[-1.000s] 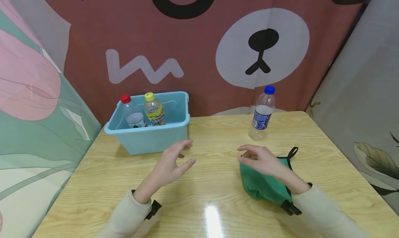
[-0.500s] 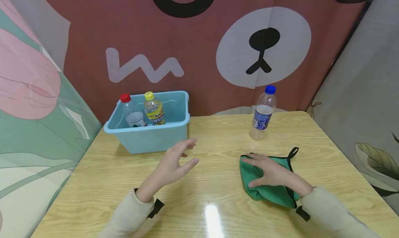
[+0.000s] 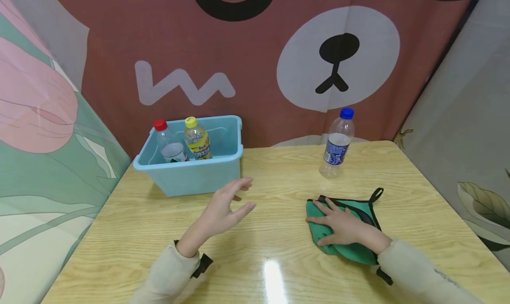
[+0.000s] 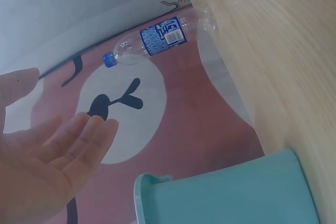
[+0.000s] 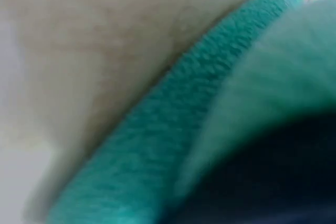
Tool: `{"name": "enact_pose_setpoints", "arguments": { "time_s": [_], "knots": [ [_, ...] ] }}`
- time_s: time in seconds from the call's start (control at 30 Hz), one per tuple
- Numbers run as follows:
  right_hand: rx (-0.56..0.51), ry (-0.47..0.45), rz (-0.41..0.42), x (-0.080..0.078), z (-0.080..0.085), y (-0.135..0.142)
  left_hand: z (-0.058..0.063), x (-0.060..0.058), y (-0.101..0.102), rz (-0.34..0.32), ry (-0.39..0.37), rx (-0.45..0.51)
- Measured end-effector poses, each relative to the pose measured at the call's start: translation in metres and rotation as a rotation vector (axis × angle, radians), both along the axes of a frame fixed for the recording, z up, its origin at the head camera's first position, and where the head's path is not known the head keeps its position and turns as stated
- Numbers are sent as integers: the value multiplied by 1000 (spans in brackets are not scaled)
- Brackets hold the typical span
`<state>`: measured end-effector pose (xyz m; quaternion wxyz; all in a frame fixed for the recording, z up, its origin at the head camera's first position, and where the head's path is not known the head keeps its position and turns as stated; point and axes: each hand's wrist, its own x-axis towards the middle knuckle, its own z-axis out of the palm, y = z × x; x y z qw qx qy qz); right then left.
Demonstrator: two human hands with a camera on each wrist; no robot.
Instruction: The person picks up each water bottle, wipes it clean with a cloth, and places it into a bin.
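Note:
A green cloth (image 3: 354, 253) with black edging and a small black hanging loop lies folded on the right of the table in the head view. My right hand (image 3: 343, 226) rests on it, palm down with fingers spread. Close up in the right wrist view, the cloth's green fabric (image 5: 152, 129) is blurred, and dark cover hides part of it. My left hand (image 3: 222, 210) hovers over the table in front of the blue bin, thumb apart from loosely bent fingers, holding nothing. The left wrist view also shows this hand (image 4: 58, 166) bare.
The light blue bin (image 3: 199, 178) at the back left holds a red-capped bottle (image 3: 173, 152) and a yellow-capped bottle (image 3: 198, 144). A clear bottle with a blue cap (image 3: 335, 150) stands upright behind the cloth. Printed curtains hang behind the wooden table (image 3: 255, 246).
My right hand has come down from above the cloth onto it, and its fingers have spread. The cloth's folds have shifted slightly. My left hand has barely moved.

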<state>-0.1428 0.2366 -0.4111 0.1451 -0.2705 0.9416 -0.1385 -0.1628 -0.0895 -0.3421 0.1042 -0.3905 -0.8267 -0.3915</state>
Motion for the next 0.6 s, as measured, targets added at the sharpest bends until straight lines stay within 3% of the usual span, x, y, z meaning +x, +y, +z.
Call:
{"name": "enact_pose_setpoints", "arguments": {
  "time_s": [0.13,0.23,0.4,0.6],
  "knots": [
    [-72,60,18,1,-1,5,0,-2,2,-7,-23,2],
    [-195,65,44,0,-1,13,0,-3,5,-16,-40,5],
    [-452,20,78,-1,0,29,0,-7,11,-30,-61,14],
    [-624,-52,69,4,3,48,-2,-19,26,-49,-108,30]
  ]
}}
